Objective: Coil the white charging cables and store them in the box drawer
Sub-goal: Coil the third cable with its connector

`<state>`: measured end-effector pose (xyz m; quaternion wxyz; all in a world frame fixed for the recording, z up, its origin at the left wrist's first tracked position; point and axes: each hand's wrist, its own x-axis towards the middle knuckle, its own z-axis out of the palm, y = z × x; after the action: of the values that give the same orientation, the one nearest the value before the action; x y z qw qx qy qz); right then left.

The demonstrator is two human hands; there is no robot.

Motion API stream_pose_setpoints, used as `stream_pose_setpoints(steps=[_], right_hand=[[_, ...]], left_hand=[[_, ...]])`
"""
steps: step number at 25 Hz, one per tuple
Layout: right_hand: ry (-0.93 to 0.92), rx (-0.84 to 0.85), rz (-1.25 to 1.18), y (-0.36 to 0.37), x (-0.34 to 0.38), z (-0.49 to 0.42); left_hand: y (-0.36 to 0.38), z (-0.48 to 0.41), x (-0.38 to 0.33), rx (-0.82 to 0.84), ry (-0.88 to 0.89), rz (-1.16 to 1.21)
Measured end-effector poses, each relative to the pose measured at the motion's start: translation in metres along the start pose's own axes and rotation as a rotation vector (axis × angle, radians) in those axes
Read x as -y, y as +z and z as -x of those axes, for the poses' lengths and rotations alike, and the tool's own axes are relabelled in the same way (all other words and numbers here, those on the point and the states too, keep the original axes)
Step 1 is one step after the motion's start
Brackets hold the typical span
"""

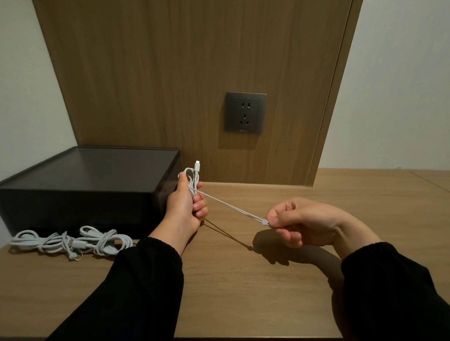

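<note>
Cable [230, 207] taut between hands, left [185, 204], right [303, 221]

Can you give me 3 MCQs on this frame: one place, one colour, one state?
1. Where do the coiled cables lie?
A. on top of the box
B. on the desk in front of the box
C. under the wall socket

2. What colour is the box?
A. black
B. white
C. red

3. How does the cable run between the left hand and the right hand?
A. slack on the desk
B. taut in the air
C. plugged into the socket

Answers: 1 B, they rest on the desk by the box's front. 2 A, its lid and sides are dark. 3 B, it runs straight from grip to grip, shadow below.
</note>
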<state>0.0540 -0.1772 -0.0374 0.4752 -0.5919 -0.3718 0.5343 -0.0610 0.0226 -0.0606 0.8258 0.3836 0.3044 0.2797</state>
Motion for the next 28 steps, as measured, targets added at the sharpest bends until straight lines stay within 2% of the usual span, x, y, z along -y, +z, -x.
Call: stream_pose_setpoints(steps=[9,18,22,26,28], right_hand=[[-0.216,0.033,-0.082,-0.004,-0.007,-0.006],[-0.132,-0.196,-0.145,0.004,-0.008,-0.010],[-0.113,-0.275,-0.057,0.003,-0.007,-0.010],[-0.095,-0.424,-0.024,0.002,-0.006,-0.013],[-0.091,-0.409,0.010,0.001,-0.005,-0.011]], left_hand=[[0.001,0.001,-0.001,0.020,0.010,-0.028],[0.003,0.005,0.000,0.055,0.020,-0.079],[0.002,0.005,-0.001,0.064,0.017,-0.077],[0.001,0.006,-0.002,0.076,0.018,-0.074],[0.002,0.008,-0.003,0.086,0.016,-0.070]])
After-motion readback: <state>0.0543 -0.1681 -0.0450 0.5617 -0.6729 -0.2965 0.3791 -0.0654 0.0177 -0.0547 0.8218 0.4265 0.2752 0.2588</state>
